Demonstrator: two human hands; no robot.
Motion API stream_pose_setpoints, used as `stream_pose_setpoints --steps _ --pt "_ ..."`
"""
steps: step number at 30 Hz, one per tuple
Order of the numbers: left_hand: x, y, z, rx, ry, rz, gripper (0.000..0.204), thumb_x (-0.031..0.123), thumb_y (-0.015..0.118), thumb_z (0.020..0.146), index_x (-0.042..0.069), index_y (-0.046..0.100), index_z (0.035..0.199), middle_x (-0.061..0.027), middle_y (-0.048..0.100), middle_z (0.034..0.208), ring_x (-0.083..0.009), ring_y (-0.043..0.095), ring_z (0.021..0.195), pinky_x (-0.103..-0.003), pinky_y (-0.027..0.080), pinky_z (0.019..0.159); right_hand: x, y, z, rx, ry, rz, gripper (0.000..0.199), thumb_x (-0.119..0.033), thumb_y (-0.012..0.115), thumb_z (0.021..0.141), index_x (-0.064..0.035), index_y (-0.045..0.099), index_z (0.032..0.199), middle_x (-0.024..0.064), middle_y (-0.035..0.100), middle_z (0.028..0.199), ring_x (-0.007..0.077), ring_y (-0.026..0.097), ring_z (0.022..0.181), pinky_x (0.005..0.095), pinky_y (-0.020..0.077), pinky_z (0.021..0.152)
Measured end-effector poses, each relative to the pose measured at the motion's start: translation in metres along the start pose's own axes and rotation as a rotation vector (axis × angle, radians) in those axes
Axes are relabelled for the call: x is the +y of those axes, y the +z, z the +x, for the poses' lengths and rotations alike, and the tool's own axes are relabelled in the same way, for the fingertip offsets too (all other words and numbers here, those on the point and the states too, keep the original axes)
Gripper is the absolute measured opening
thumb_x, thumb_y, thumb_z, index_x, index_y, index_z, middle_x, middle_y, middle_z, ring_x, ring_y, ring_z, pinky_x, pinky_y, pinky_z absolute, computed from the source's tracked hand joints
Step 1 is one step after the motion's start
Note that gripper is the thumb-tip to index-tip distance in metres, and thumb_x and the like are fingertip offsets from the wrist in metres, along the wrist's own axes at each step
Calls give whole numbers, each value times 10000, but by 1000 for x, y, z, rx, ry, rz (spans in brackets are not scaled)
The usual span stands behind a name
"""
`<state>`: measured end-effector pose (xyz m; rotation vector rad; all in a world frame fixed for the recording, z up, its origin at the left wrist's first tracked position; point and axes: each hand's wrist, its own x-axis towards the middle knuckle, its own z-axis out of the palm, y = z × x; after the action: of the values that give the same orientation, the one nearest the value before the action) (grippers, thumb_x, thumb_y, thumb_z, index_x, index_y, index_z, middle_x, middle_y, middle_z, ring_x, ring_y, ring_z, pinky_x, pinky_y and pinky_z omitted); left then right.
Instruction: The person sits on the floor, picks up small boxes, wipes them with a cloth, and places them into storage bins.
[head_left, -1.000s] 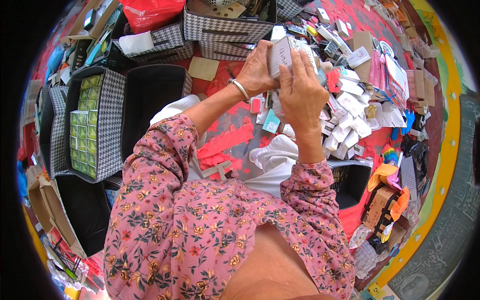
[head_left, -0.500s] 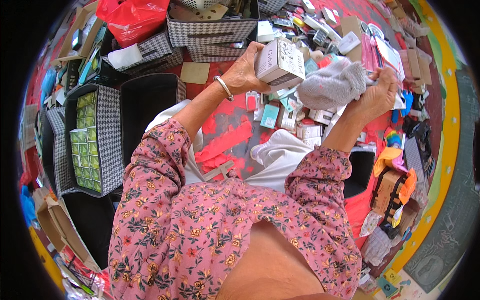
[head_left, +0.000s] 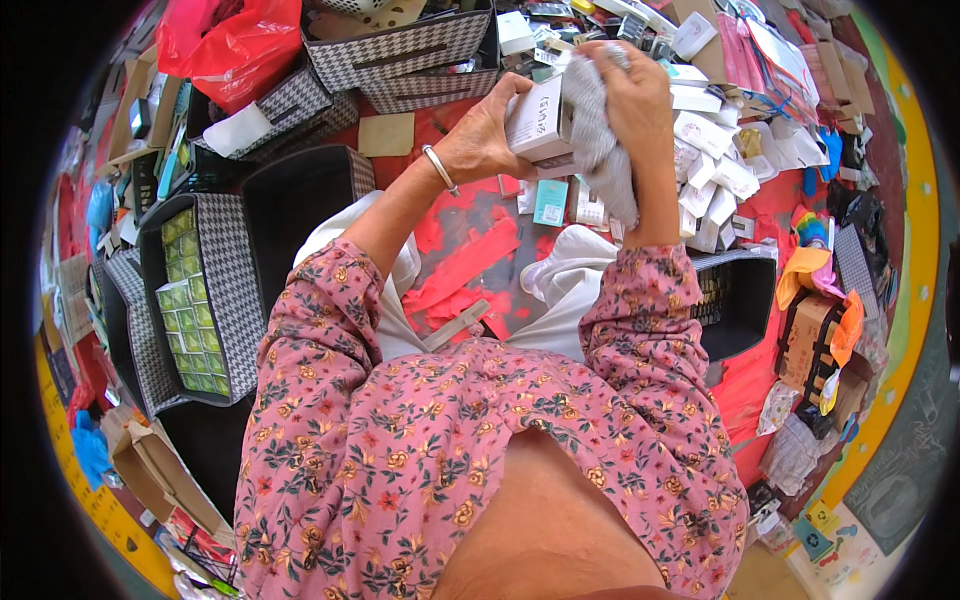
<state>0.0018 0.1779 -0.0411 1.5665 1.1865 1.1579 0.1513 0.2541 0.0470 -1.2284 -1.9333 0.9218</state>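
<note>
A small white cardboard box (head_left: 537, 128) with dark print is gripped by its left side in my left hand (head_left: 487, 135); a silver bangle circles that wrist. My right hand (head_left: 637, 95) holds a grey cloth (head_left: 598, 130) bunched under its fingers and presses it against the box's right side and top. The cloth hides that side of the box, and its loose end hangs down past the box. Beneath both hands lie a teal box (head_left: 550, 202) and several small white boxes (head_left: 712, 165) in a pile.
At left, houndstooth bins stand close together, one holding green boxes (head_left: 193, 335), another bare black inside (head_left: 300, 205). A red plastic bag (head_left: 245, 55) tops the bins at upper left. By my right elbow sits a black bin (head_left: 745, 300). Torn red sheeting (head_left: 470, 265) covers the floor.
My right hand has swung left and up with the cloth, from beside the box onto its right side. The left hand still holds the box in nearly the same place.
</note>
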Motion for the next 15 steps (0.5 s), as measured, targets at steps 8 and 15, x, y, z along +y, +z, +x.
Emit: stream_pose_setpoints --steps 8,15 --pt "-1 -11 2 -2 -163 -297 839 96 771 502 69 318 1208 -80 503 1066 -188 476 1029 -329 383 908 85 -50 19 586 -11 -119 147 -169 589 796 -28 628 774 106 577 613 266 532 510 348 433 533" --pt "13 -15 -2 31 -231 -858 741 17 744 583 58 348 1207 -73 535 1060 -198 529 996 -342 439 871 18 37 -6 35 -84 743 269 -230 453 903 -55 612 1031 38 605 940 85 561 801 214 444 710"
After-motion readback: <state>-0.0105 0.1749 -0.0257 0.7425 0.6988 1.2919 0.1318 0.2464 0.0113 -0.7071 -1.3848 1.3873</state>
